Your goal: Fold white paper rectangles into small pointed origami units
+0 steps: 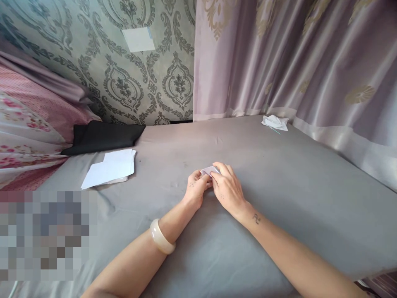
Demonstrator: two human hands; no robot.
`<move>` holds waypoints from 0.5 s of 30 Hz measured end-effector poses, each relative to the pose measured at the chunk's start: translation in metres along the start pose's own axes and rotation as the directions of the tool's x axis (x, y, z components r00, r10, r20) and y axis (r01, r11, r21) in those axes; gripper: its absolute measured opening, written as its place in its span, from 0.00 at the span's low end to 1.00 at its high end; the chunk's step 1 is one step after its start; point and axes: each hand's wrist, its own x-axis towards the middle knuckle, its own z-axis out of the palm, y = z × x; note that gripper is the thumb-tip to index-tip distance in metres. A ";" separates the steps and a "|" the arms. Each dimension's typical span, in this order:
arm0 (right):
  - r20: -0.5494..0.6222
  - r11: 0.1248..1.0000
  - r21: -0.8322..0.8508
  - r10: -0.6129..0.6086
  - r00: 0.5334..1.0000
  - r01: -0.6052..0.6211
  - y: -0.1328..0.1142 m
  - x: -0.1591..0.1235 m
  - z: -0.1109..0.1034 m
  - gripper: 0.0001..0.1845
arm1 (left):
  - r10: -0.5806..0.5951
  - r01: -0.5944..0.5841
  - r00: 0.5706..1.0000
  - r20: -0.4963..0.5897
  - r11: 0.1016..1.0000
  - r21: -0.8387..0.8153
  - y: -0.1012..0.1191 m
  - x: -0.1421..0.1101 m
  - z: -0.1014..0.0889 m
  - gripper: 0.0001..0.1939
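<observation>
On my feed the left hand (195, 188) and right hand (228, 186) both pinch the small paper (209, 170) between them, over the grey cloth (297, 186), and I judge uneven pressure could crease it crooked.

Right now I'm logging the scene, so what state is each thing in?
Paper: apparently folded, in both hands
Left hand: pinching the paper
Right hand: gripping the paper
Stack: lying flat, edges uneven
Scraps: loosely heaped
Black cloth: laid down
Curtain: hanging in folds
Bangle: worn, left arm
</observation>
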 end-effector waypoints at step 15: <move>0.185 0.708 0.594 0.340 0.922 -0.381 0.016 0.009 -0.006 0.12 | -0.008 0.005 1.000 0.014 0.973 0.232 0.005 0.005 -0.007 0.09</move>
